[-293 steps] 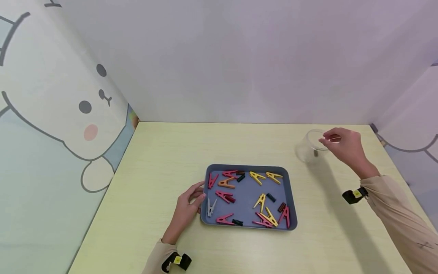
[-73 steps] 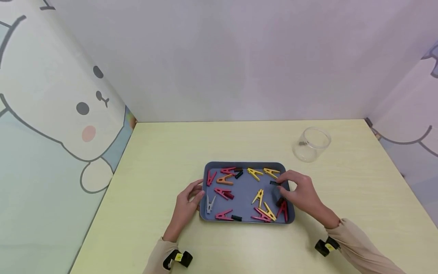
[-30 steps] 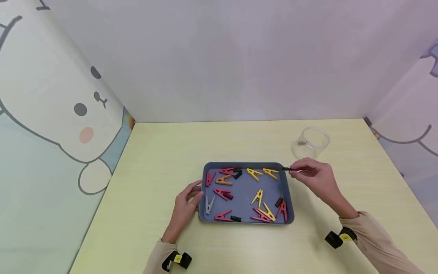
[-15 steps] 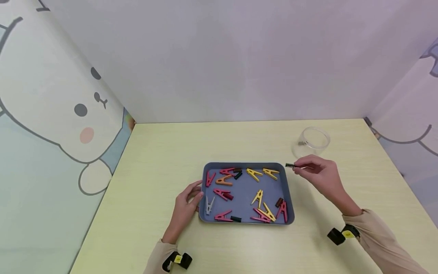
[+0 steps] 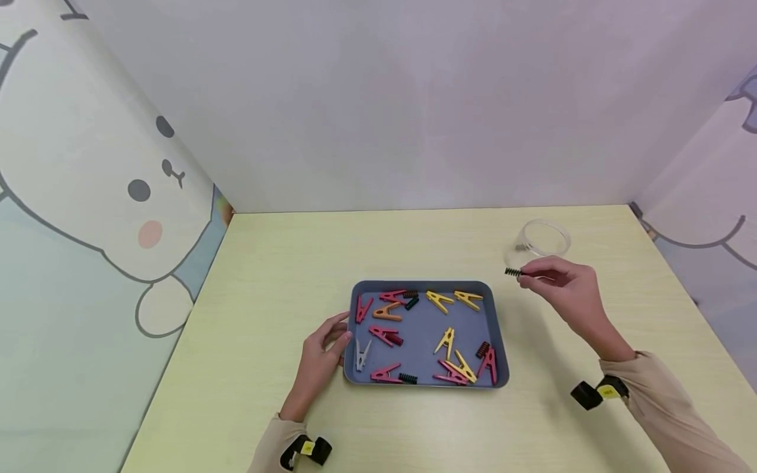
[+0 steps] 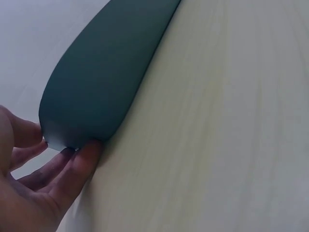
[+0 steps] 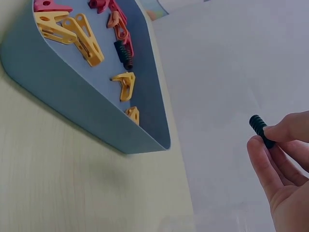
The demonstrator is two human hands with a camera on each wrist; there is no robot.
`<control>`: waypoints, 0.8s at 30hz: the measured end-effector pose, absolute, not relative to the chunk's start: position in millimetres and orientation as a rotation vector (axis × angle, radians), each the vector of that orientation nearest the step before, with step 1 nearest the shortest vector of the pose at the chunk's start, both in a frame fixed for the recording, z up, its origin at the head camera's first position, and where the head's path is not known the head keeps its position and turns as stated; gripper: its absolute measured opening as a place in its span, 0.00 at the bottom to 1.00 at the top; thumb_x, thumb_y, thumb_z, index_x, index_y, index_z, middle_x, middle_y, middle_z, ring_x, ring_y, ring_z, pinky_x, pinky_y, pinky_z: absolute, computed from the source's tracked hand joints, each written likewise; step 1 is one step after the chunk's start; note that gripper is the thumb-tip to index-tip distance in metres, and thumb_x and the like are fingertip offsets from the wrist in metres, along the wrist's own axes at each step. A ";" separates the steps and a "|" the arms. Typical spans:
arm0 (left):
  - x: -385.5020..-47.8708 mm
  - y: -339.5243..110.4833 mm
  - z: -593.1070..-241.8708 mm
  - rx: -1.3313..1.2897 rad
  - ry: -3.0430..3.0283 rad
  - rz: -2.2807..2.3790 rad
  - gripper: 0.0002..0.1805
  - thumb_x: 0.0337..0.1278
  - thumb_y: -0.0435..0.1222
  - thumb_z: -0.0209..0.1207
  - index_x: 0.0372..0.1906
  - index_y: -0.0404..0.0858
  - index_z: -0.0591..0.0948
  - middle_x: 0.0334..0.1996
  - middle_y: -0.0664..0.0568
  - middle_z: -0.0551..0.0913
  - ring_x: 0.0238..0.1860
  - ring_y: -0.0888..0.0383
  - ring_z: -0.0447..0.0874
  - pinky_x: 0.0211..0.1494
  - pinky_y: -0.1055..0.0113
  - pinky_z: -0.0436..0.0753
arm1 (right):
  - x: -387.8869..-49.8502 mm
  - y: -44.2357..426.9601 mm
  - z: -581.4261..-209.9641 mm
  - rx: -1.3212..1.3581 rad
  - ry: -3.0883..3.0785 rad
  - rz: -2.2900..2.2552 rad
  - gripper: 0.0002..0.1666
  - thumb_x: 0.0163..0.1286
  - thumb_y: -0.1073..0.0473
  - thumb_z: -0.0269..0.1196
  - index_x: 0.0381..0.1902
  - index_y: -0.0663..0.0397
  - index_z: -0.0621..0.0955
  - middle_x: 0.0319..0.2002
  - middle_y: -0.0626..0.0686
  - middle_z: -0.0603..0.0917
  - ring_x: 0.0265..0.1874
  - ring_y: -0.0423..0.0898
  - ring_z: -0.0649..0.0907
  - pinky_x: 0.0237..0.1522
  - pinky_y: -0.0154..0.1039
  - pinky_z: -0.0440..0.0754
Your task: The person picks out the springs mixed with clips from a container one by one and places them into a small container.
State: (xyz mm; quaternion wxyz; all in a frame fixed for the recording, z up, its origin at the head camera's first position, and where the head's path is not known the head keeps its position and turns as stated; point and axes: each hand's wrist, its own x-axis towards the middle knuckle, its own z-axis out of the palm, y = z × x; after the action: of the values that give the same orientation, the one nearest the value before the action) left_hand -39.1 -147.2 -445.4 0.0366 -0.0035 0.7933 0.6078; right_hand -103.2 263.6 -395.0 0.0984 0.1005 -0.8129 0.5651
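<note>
A dark, ribbed coil spring (image 5: pixel 512 271) is pinched between the thumb and fingertips of my right hand (image 5: pixel 564 286). The right wrist view shows the spring (image 7: pixel 260 130) as dark green, jutting past the fingers. Hand and spring are right of the blue-grey tray (image 5: pixel 422 338), near a clear cup (image 5: pixel 535 251); the hand partly hides the cup's lower part. A small dark item (image 5: pixel 522 247) shows through the cup's wall. My left hand (image 5: pixel 319 358) grips the tray's left end, thumb at the rim and fingers against the outer wall (image 6: pixel 96 92).
Inside the tray lie several pink-red clips (image 5: pixel 387 374), yellow clips (image 5: pixel 445 340), an orange clip (image 5: pixel 387 312) and a grey clip (image 5: pixel 363 355). Several springs (image 5: pixel 408 378) are scattered among them. A pale wall (image 5: pixel 426 105) rises behind the light wooden table (image 5: pixel 290 256).
My right hand has lifted the spring out of the tray's upper right and carried it right and away toward the cup. My left hand stays at the tray's left end.
</note>
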 end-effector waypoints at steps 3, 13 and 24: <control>-39.2 -147.2 -446.0 0.002 2.455 1.861 0.21 0.62 0.28 0.57 0.60 0.33 0.75 0.47 0.35 0.79 0.47 0.45 0.80 0.30 0.60 0.82 | -105.6 267.2 -395.5 0.294 -2.395 1.687 0.09 0.56 0.74 0.66 0.37 0.71 0.82 0.33 0.55 0.85 0.31 0.41 0.86 0.37 0.32 0.81; -39.1 -147.3 -447.0 0.006 2.459 1.866 0.20 0.62 0.28 0.57 0.59 0.33 0.75 0.47 0.35 0.79 0.47 0.45 0.81 0.30 0.59 0.82 | -113.1 280.6 -398.4 0.264 -2.331 1.777 0.11 0.56 0.75 0.66 0.38 0.76 0.81 0.32 0.54 0.86 0.30 0.43 0.86 0.36 0.31 0.81; -39.1 -146.5 -445.7 -0.010 2.458 1.863 0.20 0.61 0.28 0.57 0.59 0.33 0.75 0.47 0.35 0.79 0.47 0.44 0.81 0.29 0.59 0.82 | -117.0 287.5 -397.4 0.255 -2.264 1.858 0.11 0.57 0.75 0.65 0.38 0.79 0.80 0.31 0.55 0.86 0.29 0.43 0.86 0.36 0.30 0.81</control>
State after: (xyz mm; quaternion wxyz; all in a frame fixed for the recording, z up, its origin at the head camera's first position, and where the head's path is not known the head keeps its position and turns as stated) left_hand -39.1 -146.5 -445.7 0.0289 -0.0032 0.7966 0.6038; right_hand -117.0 287.5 -397.4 0.1007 0.0865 -0.7662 0.6288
